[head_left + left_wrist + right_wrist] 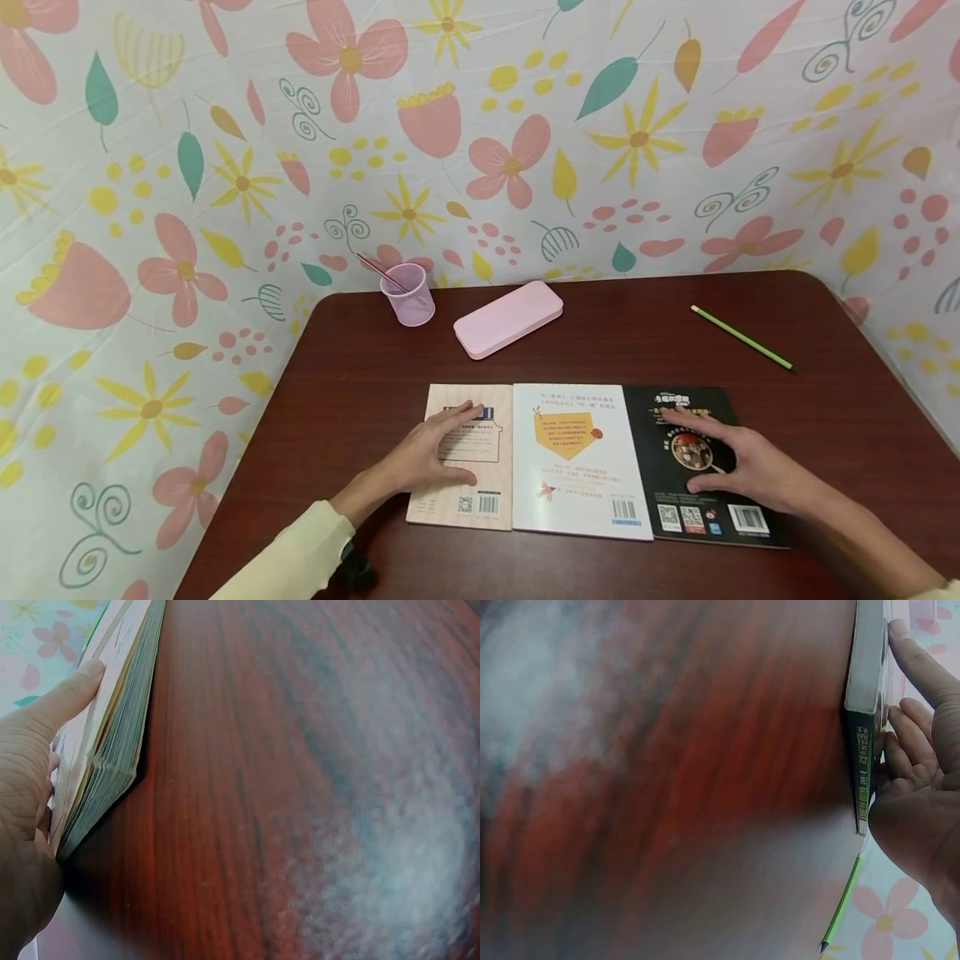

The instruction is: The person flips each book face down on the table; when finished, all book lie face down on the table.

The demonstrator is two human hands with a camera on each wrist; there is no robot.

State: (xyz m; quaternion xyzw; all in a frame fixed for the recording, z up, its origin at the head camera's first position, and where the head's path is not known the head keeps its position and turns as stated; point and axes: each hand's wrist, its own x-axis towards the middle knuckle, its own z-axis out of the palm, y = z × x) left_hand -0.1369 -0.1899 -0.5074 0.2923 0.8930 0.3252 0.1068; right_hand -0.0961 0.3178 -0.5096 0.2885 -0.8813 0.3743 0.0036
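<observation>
Three books lie side by side on the table. On the left is a beige book (487, 483), in the middle a white book (577, 487) with an orange panel, and on the right a black book (652, 450) with a round picture. My left hand (431, 454) rests on the beige book, fingers spread and thumb apart; the left wrist view shows the thumb on its cover above the page edges (124, 727). Over the black book lies my right hand (750, 467), its fingers extended. The right wrist view shows that book's lettered spine (862, 765) beside the hand.
Behind the books lies a pink pencil case (510, 318). A pink pen cup (408, 304) holding a thin stick stands at the back left. At the right is a green pencil (742, 337) on the dark wooden table (630, 333). Floral cloth (480, 125) hangs behind.
</observation>
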